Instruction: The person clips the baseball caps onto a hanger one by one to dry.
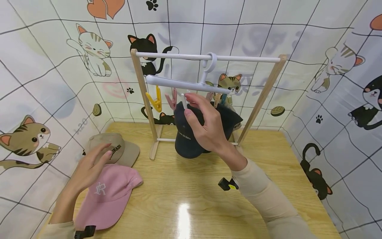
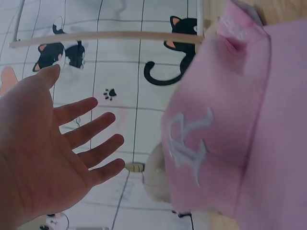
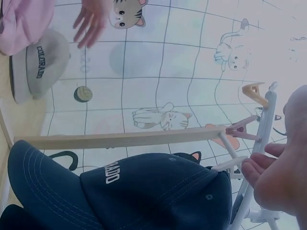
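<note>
A white hanger [image 1: 179, 83] hangs by its hook from a rack. In the head view, my right hand [image 1: 209, 126] is at a small white clip [image 1: 184, 101] under the hanger, thumb and index fingertip apart around it. That clip meets the upper edge of a navy cap [image 1: 186, 141], also large in the right wrist view [image 3: 153, 191]. Another dark cap [image 1: 229, 116] hangs behind, partly covered by my hand. My left hand [image 1: 89, 169] hovers with spread fingers beside a beige cap [image 1: 129, 154] and a pink cap [image 1: 116, 196], holding nothing.
The rack's wooden legs [image 1: 259, 99] stand at the back of the wooden table [image 1: 167, 189]. A yellow clip [image 1: 156, 99] and a pink clip [image 1: 172, 99] dangle left of the navy cap. A cat-print sheet [image 1: 185, 36] covers the walls.
</note>
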Action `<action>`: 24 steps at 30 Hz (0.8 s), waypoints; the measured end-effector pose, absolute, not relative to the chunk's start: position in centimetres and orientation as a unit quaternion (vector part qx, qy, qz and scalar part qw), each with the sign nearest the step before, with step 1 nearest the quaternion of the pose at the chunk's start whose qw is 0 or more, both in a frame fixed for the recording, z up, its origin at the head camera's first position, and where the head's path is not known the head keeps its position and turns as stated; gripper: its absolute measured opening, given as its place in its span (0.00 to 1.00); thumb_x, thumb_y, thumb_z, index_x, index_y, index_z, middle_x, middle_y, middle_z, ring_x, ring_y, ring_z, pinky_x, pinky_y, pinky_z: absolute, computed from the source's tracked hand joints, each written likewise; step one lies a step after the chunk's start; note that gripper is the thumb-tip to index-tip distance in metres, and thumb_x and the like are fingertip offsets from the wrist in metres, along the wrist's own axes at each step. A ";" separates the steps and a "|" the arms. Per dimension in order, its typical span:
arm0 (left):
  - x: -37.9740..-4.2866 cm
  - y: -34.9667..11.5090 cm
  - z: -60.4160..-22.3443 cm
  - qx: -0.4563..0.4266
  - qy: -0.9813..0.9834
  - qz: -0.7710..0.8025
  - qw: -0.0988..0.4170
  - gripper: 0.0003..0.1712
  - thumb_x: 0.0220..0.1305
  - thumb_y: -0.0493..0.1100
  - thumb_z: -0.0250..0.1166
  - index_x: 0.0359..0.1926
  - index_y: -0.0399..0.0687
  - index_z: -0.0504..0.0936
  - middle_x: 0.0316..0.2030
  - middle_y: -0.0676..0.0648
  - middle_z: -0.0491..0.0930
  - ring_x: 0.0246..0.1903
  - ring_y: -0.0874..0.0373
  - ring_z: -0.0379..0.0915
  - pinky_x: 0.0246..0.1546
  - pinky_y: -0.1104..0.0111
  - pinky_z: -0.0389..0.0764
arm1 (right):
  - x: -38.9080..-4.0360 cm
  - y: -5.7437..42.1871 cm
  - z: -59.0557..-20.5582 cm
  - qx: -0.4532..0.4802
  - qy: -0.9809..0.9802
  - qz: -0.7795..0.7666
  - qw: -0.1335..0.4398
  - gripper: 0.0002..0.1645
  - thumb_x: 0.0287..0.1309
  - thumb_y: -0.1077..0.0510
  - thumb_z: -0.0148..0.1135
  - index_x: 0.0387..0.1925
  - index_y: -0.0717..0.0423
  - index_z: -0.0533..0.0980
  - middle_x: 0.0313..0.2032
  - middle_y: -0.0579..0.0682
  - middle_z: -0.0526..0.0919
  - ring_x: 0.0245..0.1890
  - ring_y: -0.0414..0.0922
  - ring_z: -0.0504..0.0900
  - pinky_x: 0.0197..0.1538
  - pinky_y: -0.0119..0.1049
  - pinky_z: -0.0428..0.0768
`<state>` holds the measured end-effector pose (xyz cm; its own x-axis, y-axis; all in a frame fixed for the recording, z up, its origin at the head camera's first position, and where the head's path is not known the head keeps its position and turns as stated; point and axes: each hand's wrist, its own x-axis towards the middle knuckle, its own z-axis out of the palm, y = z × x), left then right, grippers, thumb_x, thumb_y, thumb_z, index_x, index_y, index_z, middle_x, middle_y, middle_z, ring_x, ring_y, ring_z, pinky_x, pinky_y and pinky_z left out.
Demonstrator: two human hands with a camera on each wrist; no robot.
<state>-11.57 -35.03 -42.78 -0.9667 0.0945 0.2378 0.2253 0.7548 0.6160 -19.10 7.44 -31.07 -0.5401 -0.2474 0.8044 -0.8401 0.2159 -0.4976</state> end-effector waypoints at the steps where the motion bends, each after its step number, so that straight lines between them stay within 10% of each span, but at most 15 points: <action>1: -11.4 -35.4 -43.0 -0.081 -0.933 -0.337 0.095 0.32 0.92 0.54 0.52 0.86 0.48 0.68 0.81 0.31 0.72 0.77 0.21 0.66 0.69 0.21 0.67 | -19.1 7.3 -31.0 0.376 -0.721 0.505 0.289 0.29 0.80 0.59 0.56 0.74 0.68 0.76 0.71 0.65 0.83 0.72 0.59 0.84 0.78 0.42 0.81; 24: -10.2 -39.1 -46.8 -0.041 -0.948 -0.314 0.028 0.33 0.92 0.57 0.51 0.79 0.38 0.76 0.77 0.23 0.74 0.75 0.15 0.66 0.66 0.19 0.68 | -19.5 5.1 -29.4 0.309 -0.715 0.618 0.109 0.34 0.81 0.59 0.62 0.81 0.66 0.69 0.76 0.62 0.81 0.75 0.56 0.84 0.77 0.38 0.82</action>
<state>-10.20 -39.14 -46.77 -0.9950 0.0610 0.0794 0.0963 0.7995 0.5929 -19.50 5.06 -29.42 -0.7856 -0.3074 0.5370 -0.5759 0.0459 -0.8163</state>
